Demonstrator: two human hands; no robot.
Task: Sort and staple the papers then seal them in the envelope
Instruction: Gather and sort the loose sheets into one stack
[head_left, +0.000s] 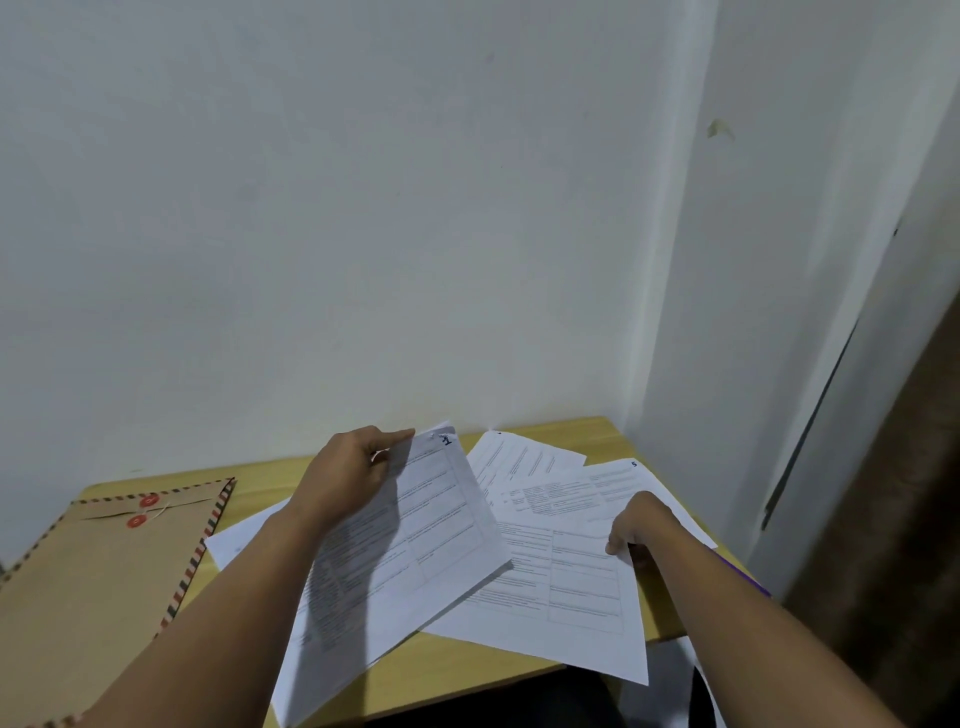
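My left hand (348, 475) grips the top edge of a printed sheet marked "1" (431, 525) and holds it tilted above the table. Under it lie several loose printed sheets. My right hand (636, 527) pinches the right edge of a sheet with table boxes (566, 603) that hangs over the table's front edge. A sheet marked "5" (587, 491) and another page (519, 454) lie behind. A brown envelope (104, 577) with red string buttons and a striped border rests flat at the left. No stapler is in view.
The small yellow wooden table (597, 431) stands in a corner, with white walls behind and to the right. A purple object (743, 571) peeks out from under my right forearm at the table's right edge. A brown curtain (893, 493) hangs at the far right.
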